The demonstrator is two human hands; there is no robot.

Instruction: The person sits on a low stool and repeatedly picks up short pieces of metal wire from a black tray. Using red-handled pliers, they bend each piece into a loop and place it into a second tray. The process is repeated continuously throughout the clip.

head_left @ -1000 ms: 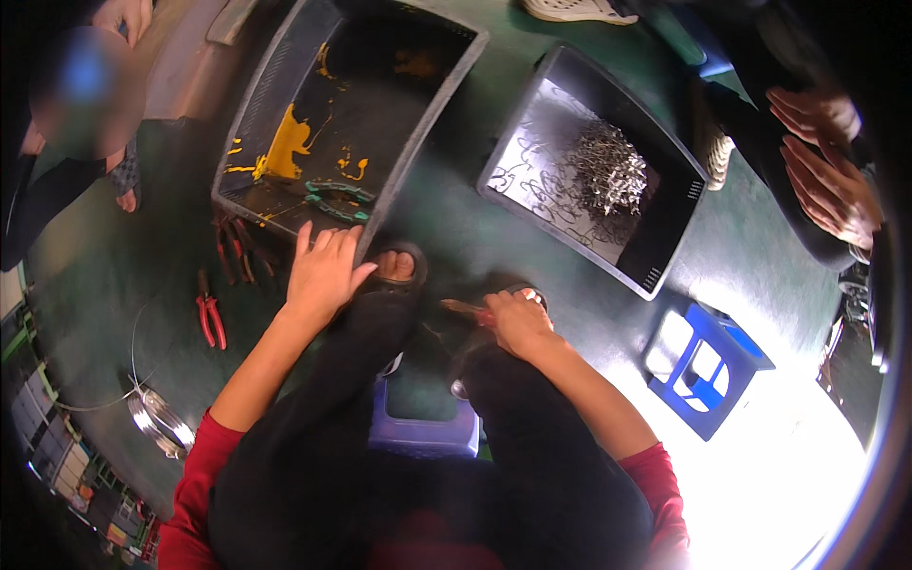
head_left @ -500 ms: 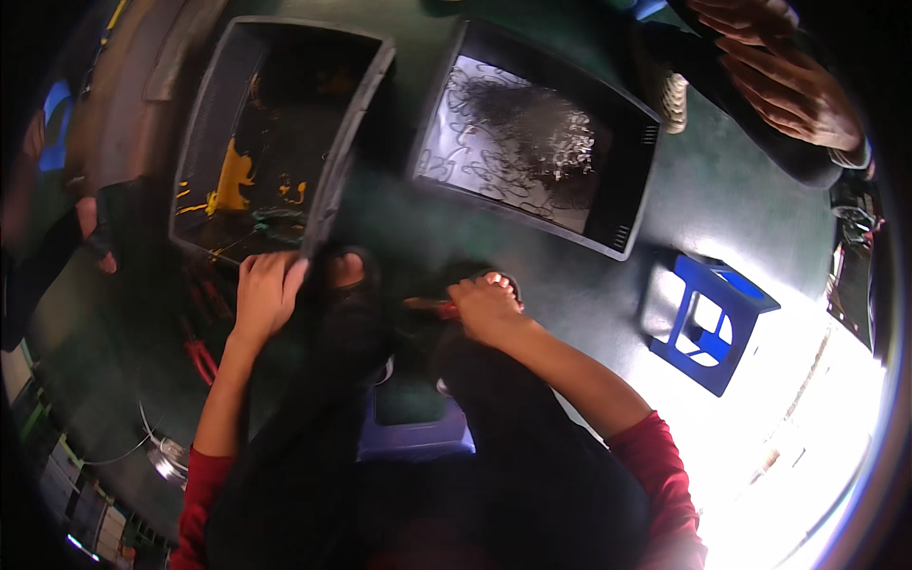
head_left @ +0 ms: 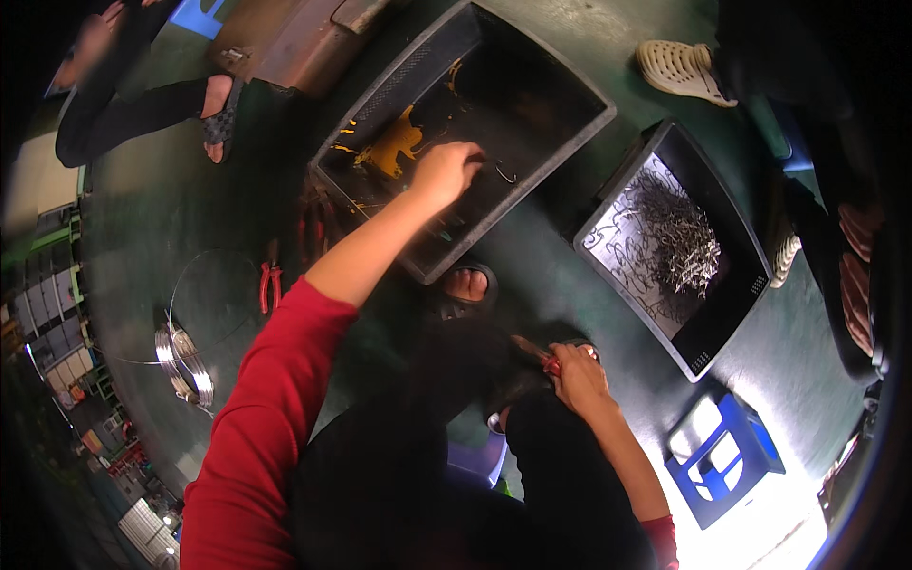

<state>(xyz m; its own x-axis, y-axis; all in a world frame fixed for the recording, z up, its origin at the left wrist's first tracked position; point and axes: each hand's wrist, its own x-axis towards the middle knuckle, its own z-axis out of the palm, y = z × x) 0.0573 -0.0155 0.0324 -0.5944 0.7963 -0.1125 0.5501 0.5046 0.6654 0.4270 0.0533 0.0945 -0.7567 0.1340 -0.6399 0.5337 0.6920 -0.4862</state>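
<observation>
My left hand [head_left: 445,175] reaches over a black plastic tray [head_left: 521,195] smeared with yellow, fingers curled and tips in shadow. Just beyond those fingertips shows a small curved metal hook [head_left: 507,175]; whether they touch it, I cannot tell. Down by my right foot, my right hand [head_left: 580,378] is closed around pliers with red handles [head_left: 551,365], the brownish jaws pointing left. To the right stands a second black tray [head_left: 736,313] with a whitish bottom, where a heap of bent metal hooks [head_left: 689,249] is piled and several lie scattered.
Red-handled pliers [head_left: 271,285] lie left of the near tray, with a coil of shiny wire [head_left: 182,366] farther left. A blue plastic stool [head_left: 727,461] stands at the right. Other people's feet show at a dark sandal [head_left: 219,122] and a pale clog [head_left: 679,68].
My left hand has gone from the tray's near rim to over its inside. My right hand keeps the pliers. The whole view has swung left, shifting everything rightward.
</observation>
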